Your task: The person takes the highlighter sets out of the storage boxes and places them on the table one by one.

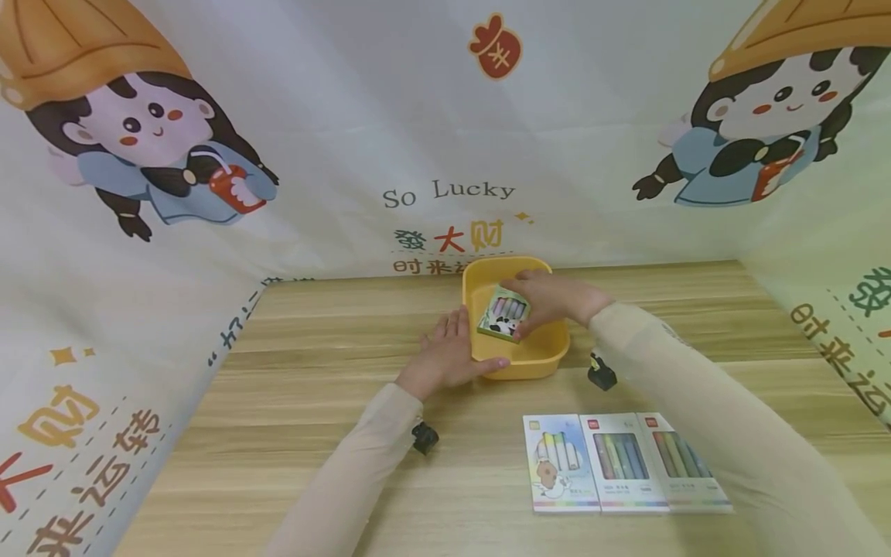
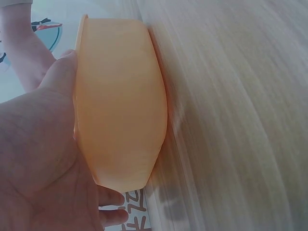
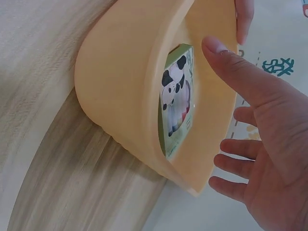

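Observation:
A yellow plastic basket point(image 1: 518, 371) stands against the back of the table. Inside it lies a green box of markers point(image 1: 504, 312) with a panda on the front, tilted in the right wrist view. My right hand point(image 1: 550, 303) is over the basket's right side, overlapping the box in the head view. Seen from the right wrist, its thumb and fingers point(image 3: 238, 166) are spread, apart from the box point(image 3: 177, 98). My left hand point(image 1: 448, 352) rests against the basket's left front, thumb along the rim point(image 2: 81, 96) and fingers stretched out along the side.
Three flat marker boxes lie in a row at the front right: one with a cartoon animal point(image 1: 557, 483), a white one point(image 1: 626, 464) and another point(image 1: 685, 464) partly under the right sleeve. A printed cloth point(image 1: 348, 155) hangs behind and beside the wooden table point(image 1: 313, 348).

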`<state>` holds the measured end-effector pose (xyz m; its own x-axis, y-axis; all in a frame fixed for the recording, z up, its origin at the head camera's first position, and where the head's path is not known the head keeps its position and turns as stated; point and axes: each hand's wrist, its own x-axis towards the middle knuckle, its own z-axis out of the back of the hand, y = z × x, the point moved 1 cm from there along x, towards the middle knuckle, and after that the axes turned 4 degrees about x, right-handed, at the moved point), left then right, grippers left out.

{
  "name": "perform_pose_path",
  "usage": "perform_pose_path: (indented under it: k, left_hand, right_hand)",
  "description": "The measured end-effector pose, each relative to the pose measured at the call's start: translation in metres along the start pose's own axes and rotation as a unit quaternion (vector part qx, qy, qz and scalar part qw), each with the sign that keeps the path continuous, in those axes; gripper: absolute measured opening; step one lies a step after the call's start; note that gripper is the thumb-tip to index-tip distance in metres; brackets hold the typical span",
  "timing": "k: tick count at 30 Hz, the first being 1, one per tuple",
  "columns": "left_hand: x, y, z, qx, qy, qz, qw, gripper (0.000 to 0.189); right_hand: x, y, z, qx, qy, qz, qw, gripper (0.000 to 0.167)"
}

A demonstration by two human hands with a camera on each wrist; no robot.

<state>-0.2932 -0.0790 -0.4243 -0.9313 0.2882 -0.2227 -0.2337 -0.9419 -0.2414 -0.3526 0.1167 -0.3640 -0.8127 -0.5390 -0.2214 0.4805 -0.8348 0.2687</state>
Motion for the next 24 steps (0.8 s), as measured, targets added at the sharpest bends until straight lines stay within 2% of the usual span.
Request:
perform_pose_path:
  k: [24]
  left_hand:
    - [0.0, 0.0, -0.001, 0.0, 0.002, 0.008, 1.0, 0.119]
  right_hand:
    - [0.02, 0.002, -0.004, 0.003, 0.016, -0.056, 0.9983, 0.096]
